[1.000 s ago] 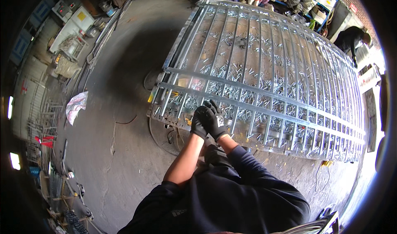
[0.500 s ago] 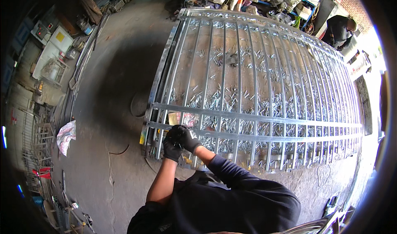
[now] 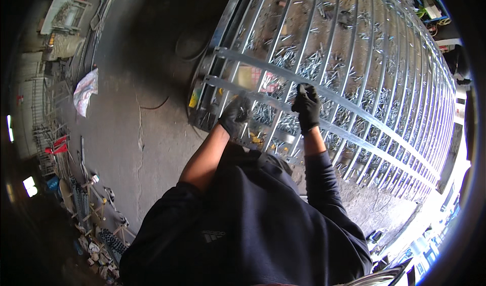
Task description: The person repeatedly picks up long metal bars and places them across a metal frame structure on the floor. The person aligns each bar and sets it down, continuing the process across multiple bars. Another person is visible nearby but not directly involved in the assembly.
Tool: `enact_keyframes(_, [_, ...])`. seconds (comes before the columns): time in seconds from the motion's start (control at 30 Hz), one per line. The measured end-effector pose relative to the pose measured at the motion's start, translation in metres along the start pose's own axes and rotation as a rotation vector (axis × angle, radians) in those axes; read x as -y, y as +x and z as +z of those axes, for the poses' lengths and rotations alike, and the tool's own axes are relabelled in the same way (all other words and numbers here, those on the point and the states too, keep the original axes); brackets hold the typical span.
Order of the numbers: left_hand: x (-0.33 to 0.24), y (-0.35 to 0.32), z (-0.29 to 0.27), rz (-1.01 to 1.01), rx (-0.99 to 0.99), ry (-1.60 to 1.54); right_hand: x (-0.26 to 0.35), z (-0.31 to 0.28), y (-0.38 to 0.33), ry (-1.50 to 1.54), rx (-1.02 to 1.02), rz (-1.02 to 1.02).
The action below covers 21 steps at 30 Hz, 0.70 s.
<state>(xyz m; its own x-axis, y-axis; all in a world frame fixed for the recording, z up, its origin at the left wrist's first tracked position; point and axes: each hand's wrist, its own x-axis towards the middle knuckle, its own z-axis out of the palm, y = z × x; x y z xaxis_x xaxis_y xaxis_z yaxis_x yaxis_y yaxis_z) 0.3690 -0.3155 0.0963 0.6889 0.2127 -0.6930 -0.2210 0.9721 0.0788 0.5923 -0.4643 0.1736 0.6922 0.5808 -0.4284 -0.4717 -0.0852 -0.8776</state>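
Note:
My right hand, in a black glove, is closed above the long flat rail of a metal fence panel. A small shiny metal piece shows at its fingertips; its exact kind is too small to tell. My left hand, also in a black glove, is over the near left corner of the panel beside the nearer rail. Motion smears its fingers, and whether they hold anything is hidden. Under the parallel bars lie many loose short metal pieces.
A box with a red checked pattern lies beneath the bars. A patterned cloth or sack is on the concrete floor at left. Metal stock and clutter line the left side. At the far right edge is a dark figure.
My hands were together at the panel's corner and are now apart, the right one moved rightward along the rails. The view has turned, so the panel appears tilted and higher.

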Motion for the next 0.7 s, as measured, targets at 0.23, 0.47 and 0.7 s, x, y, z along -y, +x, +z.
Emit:
enact_keyframes(0.23, [-0.021, -0.105, -0.174, 0.015, -0.11, -0.057, -0.09, 0.036, 0.002, 0.003, 0.101, 0.355])
enact_keyframes(0.47, [-0.01, -0.127, -0.232, 0.123, -0.255, -0.031, -0.141, 0.15, 0.071, -0.582, 0.64, 0.034])
enact_keyframes(0.7, [0.004, -0.105, -0.231, 0.098, -0.345, 0.064, -0.153, 0.192, 0.108, -0.906, 0.65, 0.271])
